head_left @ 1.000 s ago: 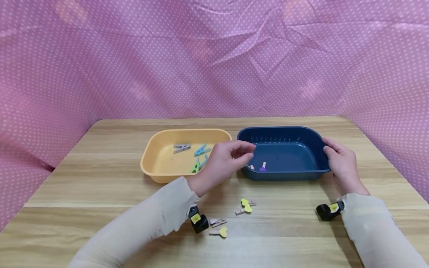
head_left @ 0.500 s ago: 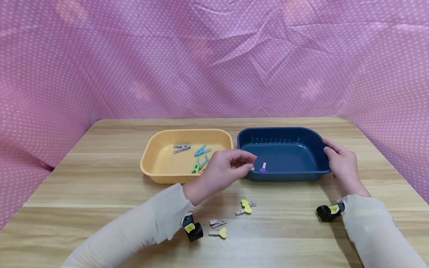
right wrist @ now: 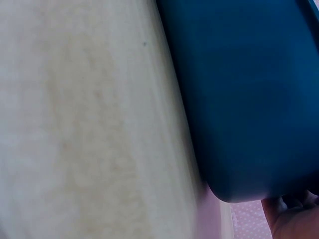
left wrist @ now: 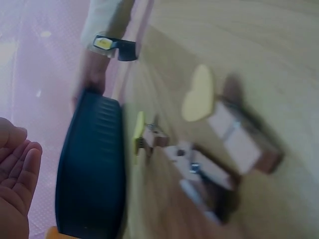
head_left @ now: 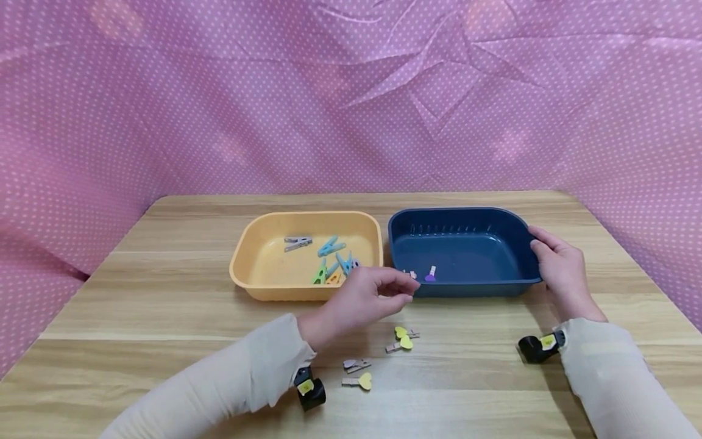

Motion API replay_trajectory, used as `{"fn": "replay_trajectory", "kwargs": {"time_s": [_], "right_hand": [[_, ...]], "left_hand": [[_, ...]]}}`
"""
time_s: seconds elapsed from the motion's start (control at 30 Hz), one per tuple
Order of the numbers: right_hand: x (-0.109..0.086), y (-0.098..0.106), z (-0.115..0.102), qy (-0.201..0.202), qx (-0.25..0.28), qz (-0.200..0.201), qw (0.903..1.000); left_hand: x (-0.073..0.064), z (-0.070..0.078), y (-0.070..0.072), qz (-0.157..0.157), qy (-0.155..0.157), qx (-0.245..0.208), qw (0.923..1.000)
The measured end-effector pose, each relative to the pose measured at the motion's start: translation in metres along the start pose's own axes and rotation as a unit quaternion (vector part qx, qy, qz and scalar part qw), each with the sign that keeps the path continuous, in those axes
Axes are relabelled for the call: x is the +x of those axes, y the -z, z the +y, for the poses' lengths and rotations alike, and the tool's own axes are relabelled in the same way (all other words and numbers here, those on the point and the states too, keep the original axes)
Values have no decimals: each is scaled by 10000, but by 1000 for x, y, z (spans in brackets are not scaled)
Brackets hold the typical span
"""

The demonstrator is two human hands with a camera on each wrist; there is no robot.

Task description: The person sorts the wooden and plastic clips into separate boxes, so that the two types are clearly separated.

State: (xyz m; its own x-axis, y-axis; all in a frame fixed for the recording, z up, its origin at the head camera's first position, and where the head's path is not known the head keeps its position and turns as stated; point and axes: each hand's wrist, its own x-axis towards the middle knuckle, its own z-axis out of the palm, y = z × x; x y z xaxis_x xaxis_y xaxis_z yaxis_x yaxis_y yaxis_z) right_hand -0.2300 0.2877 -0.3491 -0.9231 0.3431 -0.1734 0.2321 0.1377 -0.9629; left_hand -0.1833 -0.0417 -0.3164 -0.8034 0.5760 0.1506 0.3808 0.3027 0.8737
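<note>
My left hand [head_left: 370,299] hovers over the table just in front of the gap between the two basins, fingers loosely bent with nothing between them. In the left wrist view its fingertips [left wrist: 32,149] are bare. My right hand [head_left: 562,271] grips the right end of the dark blue basin [head_left: 466,289] by its rim. Inside that basin, near its front left corner, lie a small purple-ended clothespin [head_left: 431,274] and a pale one [head_left: 412,275]. Several small wooden clothespins lie on the table, among them one with a yellow heart [head_left: 364,381] and one with a pale heart [head_left: 356,365].
A yellow basin [head_left: 285,292] stands left of the blue one, holding several plastic clothespins, including a grey one [head_left: 298,243], a blue one [head_left: 331,246] and a green one [head_left: 320,273]. Another heart clothespin [head_left: 399,346] lies before the blue basin. Pink dotted cloth [head_left: 351,122] surrounds the table.
My left hand has drawn back from above the blue basin's left corner toward the front, uncovering more clothespins in the yellow basin. My right hand stays on the blue basin.
</note>
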Motion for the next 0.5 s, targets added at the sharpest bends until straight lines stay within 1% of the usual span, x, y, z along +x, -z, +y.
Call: {"fn": "replay_trajectory", "kwargs": {"time_s": [0.13,0.3,0.5], "right_hand": [[1,0,0,24,-8,44,10000],[2,0,2,104,-82,108,9999],[2,0,2,170,-267,116,9994]], "left_hand": [[-2,-7,-4,-154,111,49,9998],[-3,-12,-9,-286,264,-20,9992],[-4,-19,-11,-496,519,272,9971]]}}
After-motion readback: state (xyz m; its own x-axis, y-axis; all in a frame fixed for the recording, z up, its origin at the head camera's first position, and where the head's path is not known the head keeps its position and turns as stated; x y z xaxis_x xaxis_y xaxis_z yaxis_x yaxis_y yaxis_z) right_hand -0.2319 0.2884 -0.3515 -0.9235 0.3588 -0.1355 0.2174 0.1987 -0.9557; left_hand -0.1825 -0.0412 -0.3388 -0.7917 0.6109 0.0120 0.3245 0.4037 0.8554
